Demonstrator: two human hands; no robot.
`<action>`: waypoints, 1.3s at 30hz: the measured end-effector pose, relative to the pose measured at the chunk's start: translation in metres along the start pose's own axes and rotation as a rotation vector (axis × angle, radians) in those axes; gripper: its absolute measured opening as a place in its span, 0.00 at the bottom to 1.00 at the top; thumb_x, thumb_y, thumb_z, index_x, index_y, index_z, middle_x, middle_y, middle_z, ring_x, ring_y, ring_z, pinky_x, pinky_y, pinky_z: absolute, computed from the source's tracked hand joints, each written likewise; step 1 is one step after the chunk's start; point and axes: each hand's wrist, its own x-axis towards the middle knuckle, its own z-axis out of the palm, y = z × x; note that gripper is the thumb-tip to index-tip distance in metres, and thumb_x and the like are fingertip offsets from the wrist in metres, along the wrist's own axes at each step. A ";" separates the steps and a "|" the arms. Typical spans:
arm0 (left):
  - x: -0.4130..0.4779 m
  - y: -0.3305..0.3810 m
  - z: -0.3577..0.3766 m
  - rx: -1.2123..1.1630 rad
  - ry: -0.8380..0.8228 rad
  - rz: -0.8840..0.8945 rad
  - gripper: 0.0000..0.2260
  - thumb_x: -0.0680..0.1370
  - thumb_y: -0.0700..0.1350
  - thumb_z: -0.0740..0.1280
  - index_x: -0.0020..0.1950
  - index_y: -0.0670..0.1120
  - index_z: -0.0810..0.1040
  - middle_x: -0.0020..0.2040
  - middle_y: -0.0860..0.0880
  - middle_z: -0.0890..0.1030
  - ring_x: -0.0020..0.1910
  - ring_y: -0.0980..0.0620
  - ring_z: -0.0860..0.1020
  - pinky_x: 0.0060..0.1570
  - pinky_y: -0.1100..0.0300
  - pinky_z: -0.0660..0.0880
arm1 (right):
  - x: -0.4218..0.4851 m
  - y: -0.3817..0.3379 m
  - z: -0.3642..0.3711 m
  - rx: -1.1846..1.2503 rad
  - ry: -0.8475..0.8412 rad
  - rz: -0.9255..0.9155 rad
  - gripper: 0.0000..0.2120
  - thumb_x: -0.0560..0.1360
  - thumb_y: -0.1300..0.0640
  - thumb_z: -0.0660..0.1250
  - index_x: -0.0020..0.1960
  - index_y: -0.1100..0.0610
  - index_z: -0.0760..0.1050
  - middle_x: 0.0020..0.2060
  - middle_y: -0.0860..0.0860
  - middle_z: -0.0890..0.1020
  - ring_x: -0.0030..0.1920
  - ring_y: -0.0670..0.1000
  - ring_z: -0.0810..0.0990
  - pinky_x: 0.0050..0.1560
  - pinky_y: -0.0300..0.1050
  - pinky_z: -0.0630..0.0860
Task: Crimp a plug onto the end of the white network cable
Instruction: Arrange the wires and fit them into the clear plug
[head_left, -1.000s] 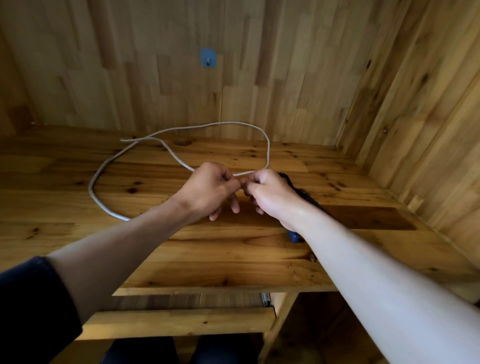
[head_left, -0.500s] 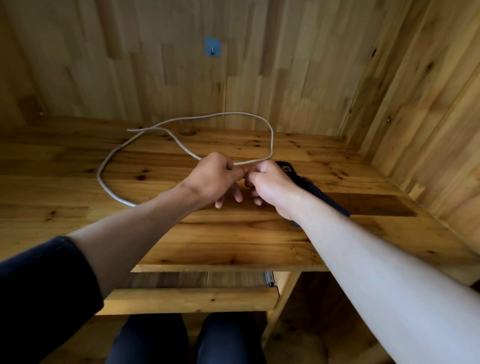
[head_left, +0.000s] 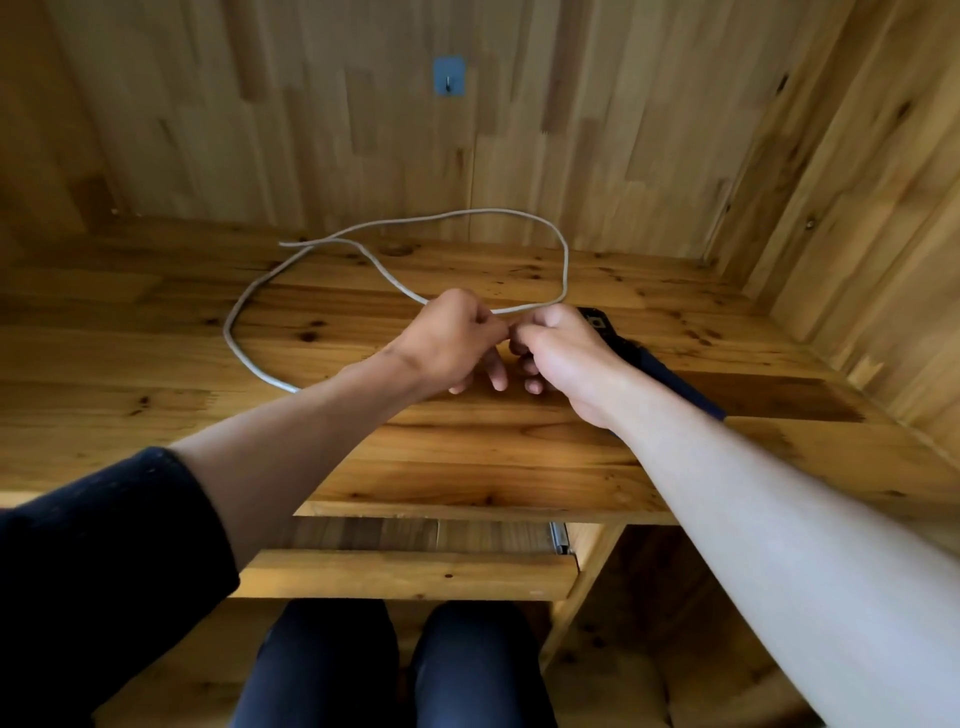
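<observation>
**Working the cable end between 2 pinches**

I had both hands together over the middle of the wooden desk (head_left: 467, 462), knuckles almost touching. My left hand (head_left: 447, 343) pinched the white network cable (head_left: 563, 260) between thumb and forefinger where the strand came in from the right, and my right hand (head_left: 558, 358) was curled tight against it, fingertips closed on something I could not make out; whether that was the bare cable end or a plug was hidden by my own fingers. The rest of the cable lay in a loose loop on the desk behind my hands, its far end near the back wall. The crimping tool (head_left: 660, 371), dark with blue handles, lay under my right wrist.

To do this step well, I judged I needed the left pinch close to the tip so the end could not twist, the wires kept flat and in order, and slack left in the loop so nothing tugged back. The tool was close enough to reach without releasing the left grip.
</observation>
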 end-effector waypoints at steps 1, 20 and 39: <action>0.000 0.000 0.000 0.000 -0.001 0.005 0.10 0.79 0.40 0.59 0.40 0.39 0.75 0.34 0.38 0.84 0.16 0.51 0.64 0.17 0.66 0.61 | 0.000 0.000 0.001 0.000 0.006 0.003 0.09 0.80 0.59 0.58 0.45 0.57 0.75 0.39 0.52 0.73 0.37 0.52 0.69 0.32 0.45 0.68; -0.002 -0.004 -0.007 -0.092 -0.029 0.048 0.11 0.82 0.43 0.60 0.44 0.38 0.75 0.32 0.39 0.81 0.17 0.51 0.64 0.18 0.66 0.59 | -0.001 -0.002 0.001 0.119 -0.021 -0.038 0.11 0.80 0.64 0.58 0.41 0.57 0.75 0.36 0.52 0.73 0.32 0.49 0.68 0.30 0.43 0.67; -0.004 -0.003 -0.007 -0.151 -0.003 0.061 0.08 0.80 0.38 0.62 0.41 0.38 0.74 0.37 0.34 0.83 0.17 0.55 0.65 0.17 0.67 0.60 | 0.002 -0.004 0.001 -0.096 0.018 -0.095 0.12 0.82 0.54 0.59 0.44 0.55 0.78 0.39 0.48 0.78 0.40 0.47 0.73 0.42 0.45 0.68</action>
